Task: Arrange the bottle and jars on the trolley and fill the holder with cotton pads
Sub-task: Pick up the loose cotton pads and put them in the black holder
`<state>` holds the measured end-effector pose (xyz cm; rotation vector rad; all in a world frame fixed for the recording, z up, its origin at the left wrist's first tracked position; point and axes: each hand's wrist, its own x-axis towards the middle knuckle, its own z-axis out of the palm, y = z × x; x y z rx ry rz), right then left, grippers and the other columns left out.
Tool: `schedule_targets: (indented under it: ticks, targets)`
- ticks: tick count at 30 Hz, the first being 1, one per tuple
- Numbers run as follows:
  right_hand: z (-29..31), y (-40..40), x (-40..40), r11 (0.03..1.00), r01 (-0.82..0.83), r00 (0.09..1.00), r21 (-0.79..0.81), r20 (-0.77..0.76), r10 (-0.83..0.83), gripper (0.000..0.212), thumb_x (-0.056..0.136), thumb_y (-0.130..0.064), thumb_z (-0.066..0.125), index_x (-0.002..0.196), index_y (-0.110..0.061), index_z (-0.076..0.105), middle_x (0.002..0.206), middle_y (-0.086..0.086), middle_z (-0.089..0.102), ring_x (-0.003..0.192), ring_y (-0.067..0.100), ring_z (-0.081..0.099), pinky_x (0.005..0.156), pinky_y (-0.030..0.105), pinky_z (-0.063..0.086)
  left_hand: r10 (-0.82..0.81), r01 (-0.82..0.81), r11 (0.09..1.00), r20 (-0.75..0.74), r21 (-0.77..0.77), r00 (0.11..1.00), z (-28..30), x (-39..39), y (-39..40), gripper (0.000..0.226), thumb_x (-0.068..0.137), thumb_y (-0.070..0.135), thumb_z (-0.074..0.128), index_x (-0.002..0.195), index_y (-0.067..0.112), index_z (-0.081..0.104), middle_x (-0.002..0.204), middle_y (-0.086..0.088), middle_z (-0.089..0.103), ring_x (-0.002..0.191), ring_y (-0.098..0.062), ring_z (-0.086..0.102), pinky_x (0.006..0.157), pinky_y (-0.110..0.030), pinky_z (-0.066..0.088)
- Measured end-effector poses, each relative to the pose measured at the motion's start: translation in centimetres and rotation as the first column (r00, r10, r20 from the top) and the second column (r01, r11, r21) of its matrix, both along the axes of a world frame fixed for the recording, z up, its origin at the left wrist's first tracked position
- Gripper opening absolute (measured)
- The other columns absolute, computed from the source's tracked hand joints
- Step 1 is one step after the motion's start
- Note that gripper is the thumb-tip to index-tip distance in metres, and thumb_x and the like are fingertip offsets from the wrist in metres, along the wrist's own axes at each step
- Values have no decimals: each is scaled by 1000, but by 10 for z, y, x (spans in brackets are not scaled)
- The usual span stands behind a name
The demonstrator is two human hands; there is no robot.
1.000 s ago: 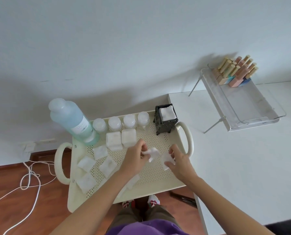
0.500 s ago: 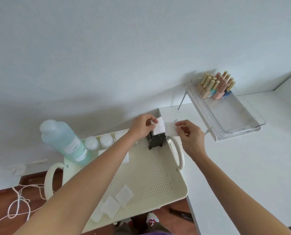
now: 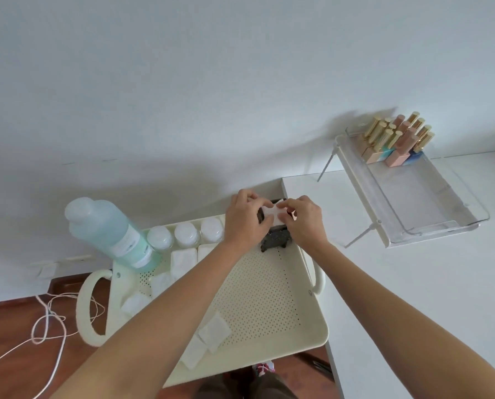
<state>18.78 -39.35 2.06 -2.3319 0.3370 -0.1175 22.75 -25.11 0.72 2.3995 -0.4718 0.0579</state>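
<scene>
Both hands have come together over the holder (image 3: 274,240) at the trolley's (image 3: 312,338) far right corner. The left hand (image 3: 247,218) and right hand (image 3: 304,218) are pinching pads (image 3: 272,212) in their fingers, pressing them in. More pads (image 3: 213,331) are lying loose, so filling is continuing.

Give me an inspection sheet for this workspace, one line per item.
Surface: cream perforated trolley tray, beside a white table.
Job's things: blue bottle upright at the tray's back left; jars in a row beside it; black holder at the back right; loose cotton pads on the tray.
Clutter: clear rack on the table, with small gold-capped bottles.
Grips: left hand and right hand both press a pad into the holder.
Cables: white cord loose on the wooden floor.
Surroundings: plain white wall.
</scene>
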Motion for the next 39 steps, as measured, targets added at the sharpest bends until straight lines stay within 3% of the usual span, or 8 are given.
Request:
schedule_targets:
  ticks: [7,12,16,19,22,26,32,39]
  targets:
    - [-16,1,6,996,-20,1000,-84,-21,18,21,89,-15,64,109,-13,72,101,6,47,92,20,50,78,22,34,66,-63,991,-22,120,998,-10,-11,-5,25,82,29,63,105,21,70,116,-6,50,114,-26,45,87,-40,45]
    - [-3,14,-11,997,33,981,-65,192,-20,19,91,-12,60,108,-14,69,98,3,46,92,23,53,80,13,36,94,-89,986,32,-138,995,-5,-33,18,26,88,29,61,112,19,64,112,-3,52,106,-19,48,90,-29,45]
    - [-1,53,-49,986,-147,928,-75,335,163,10,89,-6,63,97,-10,68,85,0,52,66,-1,51,62,2,38,196,-153,931,101,-331,975,2,-71,86,9,92,17,58,99,11,61,97,0,61,91,-13,55,80,-17,44]
    - [-34,84,-78,915,-388,901,-111,165,402,9,87,-7,66,94,-12,68,81,-8,52,64,-7,47,61,6,38,382,-332,882,95,-333,919,-15,-97,156,6,92,14,56,92,9,60,87,0,63,81,-14,55,73,-16,42]
    - [-71,112,-98,859,-511,853,-27,-136,504,16,87,-16,67,103,-18,66,88,-8,53,71,1,51,69,18,45,477,-474,867,-19,-154,879,-46,-103,212,7,93,11,54,95,10,61,90,-1,65,85,-16,57,75,-25,46]
    - [-94,140,-112,820,-572,739,-13,-443,508,41,87,-29,64,126,-23,51,118,0,50,106,20,54,92,35,49,348,-317,933,-204,172,915,-81,-93,236,25,94,11,46,117,10,56,109,-6,63,105,-23,56,89,-37,49]
    - [-102,153,-113,785,-615,713,-81,-482,509,36,87,-28,64,120,-30,51,116,0,45,108,20,47,86,32,46,280,-218,926,-175,308,944,-97,-80,226,27,89,2,50,114,8,60,113,-8,61,107,-27,52,81,-39,51]
    - [-108,153,-114,796,-600,726,-77,-471,502,11,89,-23,62,97,-15,59,108,2,51,101,19,47,85,32,46,348,-243,896,-245,373,905,-95,-73,221,18,87,11,58,105,9,58,104,-8,58,100,-26,52,78,-37,48]
